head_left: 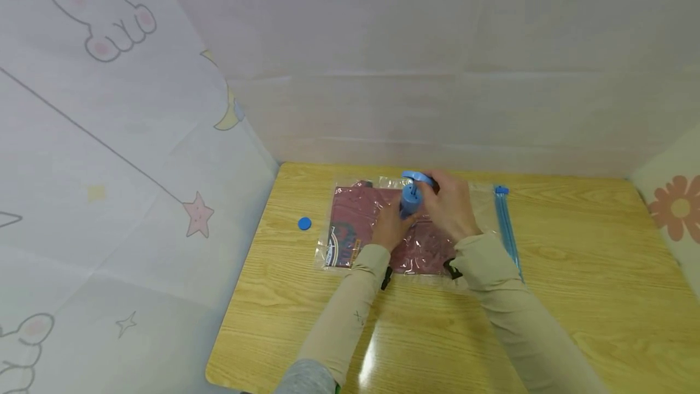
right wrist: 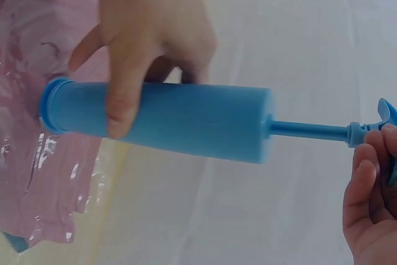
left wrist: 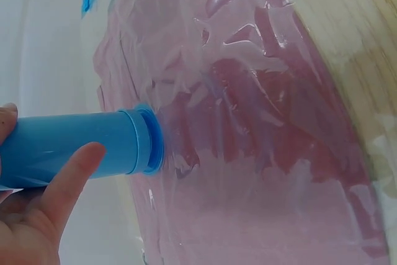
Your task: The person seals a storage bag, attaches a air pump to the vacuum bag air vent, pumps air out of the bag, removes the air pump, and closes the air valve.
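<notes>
A blue hand pump (head_left: 411,198) stands upright on a clear plastic storage bag (head_left: 482,196) that lies flat on the table. My left hand (head_left: 389,227) grips its barrel (right wrist: 205,119), the index finger extended along it in the left wrist view. My right hand (head_left: 452,204) holds the handle (head_left: 417,177) at the top, and a length of plunger rod (right wrist: 310,130) shows between handle and barrel. The pump's wide base (left wrist: 149,139) meets the bag film; what lies under it is hidden. Inside the bag is a folded maroon fabric item (head_left: 341,211) with a printed patch, the film wrinkled over it.
A round blue cap (head_left: 304,223) lies on the wooden table (head_left: 579,248) left of the bag. Along the bag's right edge runs a blue zip strip (head_left: 507,224) with a slider (head_left: 501,190). Patterned white sheets (head_left: 383,120) enclose the table's back and sides.
</notes>
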{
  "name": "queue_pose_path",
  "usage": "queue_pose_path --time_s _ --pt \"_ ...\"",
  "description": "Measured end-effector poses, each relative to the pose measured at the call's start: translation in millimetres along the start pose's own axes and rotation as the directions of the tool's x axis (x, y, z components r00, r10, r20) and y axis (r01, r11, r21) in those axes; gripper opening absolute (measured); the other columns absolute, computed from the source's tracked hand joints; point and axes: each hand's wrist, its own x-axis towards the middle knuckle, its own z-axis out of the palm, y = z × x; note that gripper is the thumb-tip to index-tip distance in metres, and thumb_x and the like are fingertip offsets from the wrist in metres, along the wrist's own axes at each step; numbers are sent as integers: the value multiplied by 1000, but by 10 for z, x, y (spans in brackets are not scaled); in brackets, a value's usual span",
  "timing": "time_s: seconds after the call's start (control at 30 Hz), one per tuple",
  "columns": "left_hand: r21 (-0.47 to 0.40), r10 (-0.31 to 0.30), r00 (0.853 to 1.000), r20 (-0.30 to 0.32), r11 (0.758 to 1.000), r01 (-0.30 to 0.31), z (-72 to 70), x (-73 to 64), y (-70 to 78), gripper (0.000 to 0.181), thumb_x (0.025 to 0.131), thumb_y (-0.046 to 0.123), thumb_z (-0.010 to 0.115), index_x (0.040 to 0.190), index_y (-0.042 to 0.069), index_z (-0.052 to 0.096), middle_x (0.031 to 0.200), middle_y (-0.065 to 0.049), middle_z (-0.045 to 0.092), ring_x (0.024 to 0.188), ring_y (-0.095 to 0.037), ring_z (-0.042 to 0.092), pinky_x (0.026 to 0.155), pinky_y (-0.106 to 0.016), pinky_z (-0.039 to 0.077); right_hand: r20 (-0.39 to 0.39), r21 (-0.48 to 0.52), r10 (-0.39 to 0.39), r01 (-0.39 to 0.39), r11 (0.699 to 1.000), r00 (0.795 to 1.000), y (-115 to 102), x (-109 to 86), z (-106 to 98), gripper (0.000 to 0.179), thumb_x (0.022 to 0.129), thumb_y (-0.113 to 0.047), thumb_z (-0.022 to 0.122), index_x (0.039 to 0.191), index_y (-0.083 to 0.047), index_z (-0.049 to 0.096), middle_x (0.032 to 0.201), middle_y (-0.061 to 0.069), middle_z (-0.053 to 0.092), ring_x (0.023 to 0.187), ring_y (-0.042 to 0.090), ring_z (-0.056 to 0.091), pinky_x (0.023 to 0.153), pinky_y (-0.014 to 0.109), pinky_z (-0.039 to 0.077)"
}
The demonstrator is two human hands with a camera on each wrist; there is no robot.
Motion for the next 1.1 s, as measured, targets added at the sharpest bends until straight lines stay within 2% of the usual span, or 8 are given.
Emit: queue_pose_path --time_s 0.13,0.33,0.57,0.87,1.1 --pt "14 6 1000 2 1000 -6 -7 7 -2 50 86 29 73 128 10 52 116 -14 69 106 -28 68 90 -39 56 -51 19 -5 6 1000 999 -107 27 -56 16 93 -7 61 103 4 68 91 19 71 74 24 63 62 24 45" --pt "12 -2 1000 21 1000 2 -4 13 -3 51 87 29 72 128 9 51 116 -15 69 107 -28 67 92 -39 55 -119 40 -71 77 996 990 -220 65 -126 16 92 -4 62 102 7 68 89 20 71 73 24 62 62 15 40" --pt "22 -8 999 34 1000 7 3 19 -17 50 88 31 71 128 8 52 117 -14 69 108 -27 67 92 -38 55 -176 58 -80 91 994 981 -341 84 -190 16 92 -6 63 102 5 68 87 16 70 73 17 58 63 14 41" --pt "25 -2 1000 29 1000 2 -1 28 -36 49 87 26 73 127 7 53 116 -16 69 107 -29 68 91 -39 56 -267 97 -155 186 978 951 -448 93 -219 16 90 -3 65 102 7 68 88 18 69 73 8 52 66 13 40" --pt "31 -14 999 33 999 13 -6 26 -38 51 87 28 73 128 6 52 115 -17 69 106 -30 68 90 -40 56 -309 118 -211 257 959 927 -506 105 -244 13 90 1 64 99 8 69 87 19 70 73 4 52 68 13 42"
